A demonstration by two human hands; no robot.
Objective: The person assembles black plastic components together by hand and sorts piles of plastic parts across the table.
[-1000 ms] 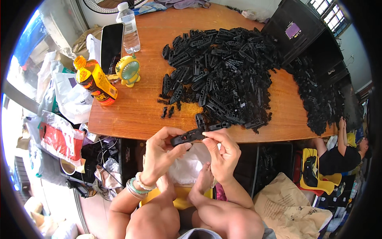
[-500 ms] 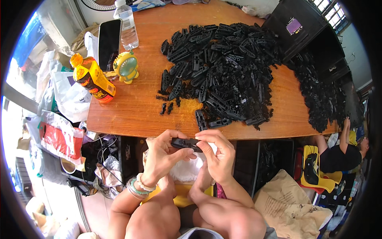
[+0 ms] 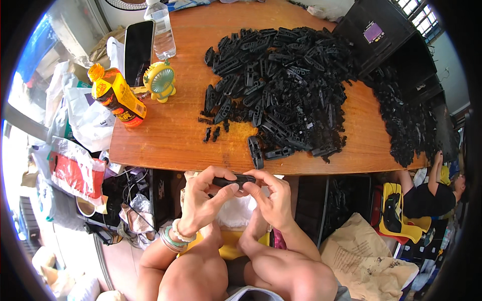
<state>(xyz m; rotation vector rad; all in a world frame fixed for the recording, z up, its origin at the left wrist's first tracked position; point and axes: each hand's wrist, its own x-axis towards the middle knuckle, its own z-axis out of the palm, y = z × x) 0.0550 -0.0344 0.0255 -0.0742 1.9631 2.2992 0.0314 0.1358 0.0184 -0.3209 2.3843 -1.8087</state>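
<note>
A long black plastic part lies crosswise between my hands, just below the table's near edge. My left hand grips its left end with thumb and forefinger. At its right end, the thumb and fingers of my right hand close round it, hiding much of that end. Beyond my hands a large pile of similar black plastic parts covers the middle of the wooden table. One part lies at the pile's near side, and several small black pieces lie to its left.
An orange bottle, a small yellow-green fan, a phone and a clear water bottle stand at the left. A black crate spills more parts on the right. Brown paper lies below; another person sits far right.
The part has turned in my hands and now shows a smoother, narrower side. My right hand has shifted slightly, its thumb now pressing near my left thumb.
</note>
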